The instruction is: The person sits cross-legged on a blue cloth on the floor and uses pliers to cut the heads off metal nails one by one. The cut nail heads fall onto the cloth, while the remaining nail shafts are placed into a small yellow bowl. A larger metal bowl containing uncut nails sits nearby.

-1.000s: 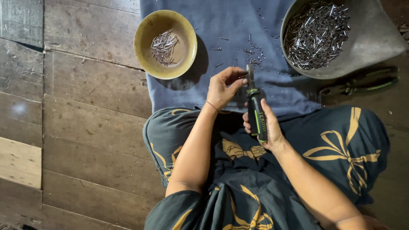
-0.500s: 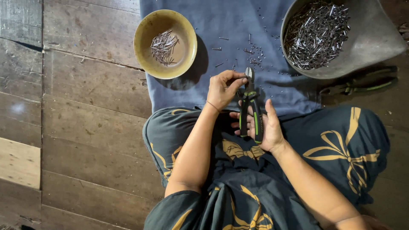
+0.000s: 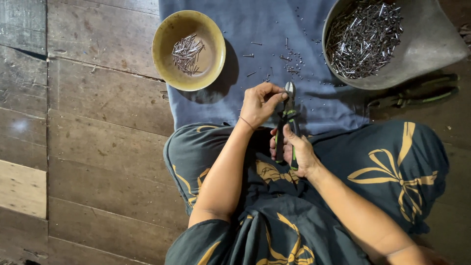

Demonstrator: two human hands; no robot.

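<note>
Two hands were engaged: pliers (image 3: 287, 128) were gripped by the right hand (image 3: 297, 152); a nail, too small to make out, was seemingly pinched at the tool's tip by the left hand (image 3: 260, 102). A squeeze was judged due.

Dim overhead light, soft shadows, sharp focus, dark corners.

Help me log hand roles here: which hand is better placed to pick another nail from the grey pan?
Probably the left hand. Its fingertips pinch at the head of the cutters and could let go, while the right hand is wrapped around the handles. The grey pan lies on the right side, though, so it must reach across.
</note>
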